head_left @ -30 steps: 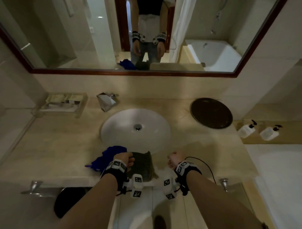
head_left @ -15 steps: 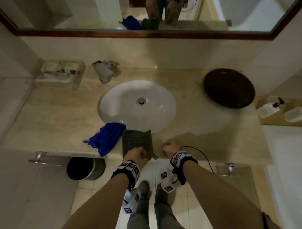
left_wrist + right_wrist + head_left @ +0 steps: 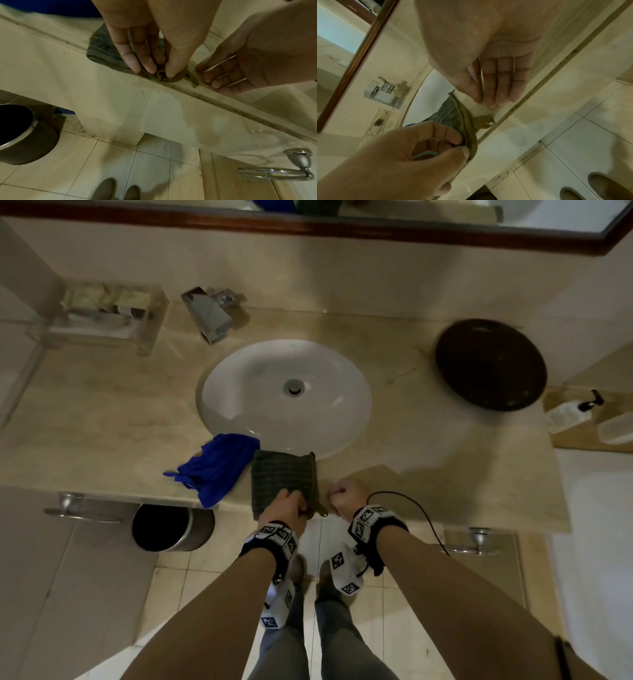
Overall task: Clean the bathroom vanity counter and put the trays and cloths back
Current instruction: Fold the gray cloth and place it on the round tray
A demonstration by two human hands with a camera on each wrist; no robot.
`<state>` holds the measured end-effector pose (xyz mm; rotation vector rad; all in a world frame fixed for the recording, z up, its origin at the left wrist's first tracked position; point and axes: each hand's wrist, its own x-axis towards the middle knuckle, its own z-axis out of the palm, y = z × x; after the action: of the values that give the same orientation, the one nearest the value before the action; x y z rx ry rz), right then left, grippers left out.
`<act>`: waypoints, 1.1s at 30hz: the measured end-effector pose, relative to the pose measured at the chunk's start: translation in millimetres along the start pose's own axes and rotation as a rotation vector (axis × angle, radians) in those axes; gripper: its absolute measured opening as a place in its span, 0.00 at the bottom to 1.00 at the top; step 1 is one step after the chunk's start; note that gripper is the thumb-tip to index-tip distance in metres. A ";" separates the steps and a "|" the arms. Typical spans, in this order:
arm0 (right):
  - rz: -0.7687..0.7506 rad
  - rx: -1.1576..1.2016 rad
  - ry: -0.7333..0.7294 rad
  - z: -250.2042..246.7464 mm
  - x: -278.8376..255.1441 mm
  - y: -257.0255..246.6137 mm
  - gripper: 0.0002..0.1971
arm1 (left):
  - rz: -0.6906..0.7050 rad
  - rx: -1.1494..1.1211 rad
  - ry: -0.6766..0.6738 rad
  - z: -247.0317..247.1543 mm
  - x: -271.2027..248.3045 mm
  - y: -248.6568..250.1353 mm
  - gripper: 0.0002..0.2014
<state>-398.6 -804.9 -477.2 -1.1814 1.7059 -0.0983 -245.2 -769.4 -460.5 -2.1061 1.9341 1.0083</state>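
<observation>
A folded dark green cloth lies at the front edge of the beige vanity counter, just before the white sink. My left hand pinches the cloth's near edge between thumb and fingers. A crumpled blue cloth lies touching the green one on its left. My right hand is beside the cloth's right corner, fingertips resting on the bare counter and holding nothing. A dark round tray sits at the back right, a clear tray of toiletries at the back left.
A chrome faucet stands behind the sink. Two pump bottles sit on a ledge at the far right. A metal bin is under the counter on the left, and towel rings hang on the counter front.
The view has tilted down off the mirror. My left hand slid from the top of the green cloth to its near edge and pinched it. The right hand has barely moved.
</observation>
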 end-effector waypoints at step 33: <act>-0.308 -0.624 -0.037 -4.0 3.2 -106.6 0.12 | 0.083 -0.148 0.342 -195.3 -33.2 -37.2 0.09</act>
<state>-332.2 -864.1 -418.3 -1.8888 1.5518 0.2877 -133.5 -832.0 -304.7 -2.4352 2.1751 0.8752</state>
